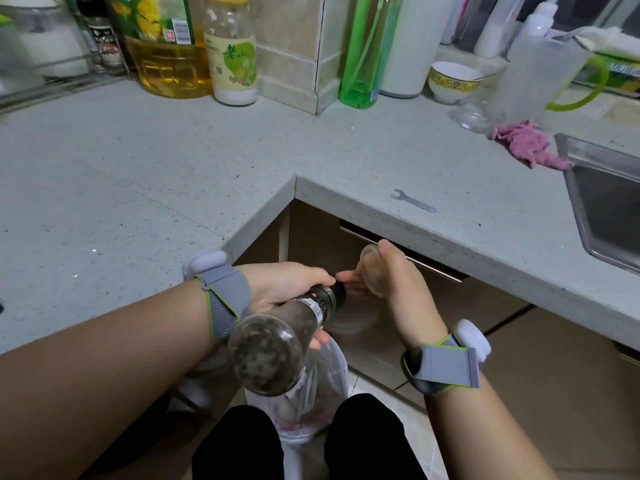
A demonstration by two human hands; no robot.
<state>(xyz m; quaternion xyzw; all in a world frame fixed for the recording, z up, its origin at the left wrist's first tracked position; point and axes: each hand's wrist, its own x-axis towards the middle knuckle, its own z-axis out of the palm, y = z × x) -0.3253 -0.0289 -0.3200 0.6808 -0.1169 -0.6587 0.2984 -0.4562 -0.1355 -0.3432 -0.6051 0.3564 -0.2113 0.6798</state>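
1 clear glass bottle (pixel 273 348), dark-speckled inside, black-necked, in left hand (pixel 287 285).

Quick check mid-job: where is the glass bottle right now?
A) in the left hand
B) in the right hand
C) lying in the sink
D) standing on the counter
A: the left hand grips the glass bottle near its neck, tipped on its side with the base toward the camera, while the right hand holds a clear cap by the bottle's mouth.
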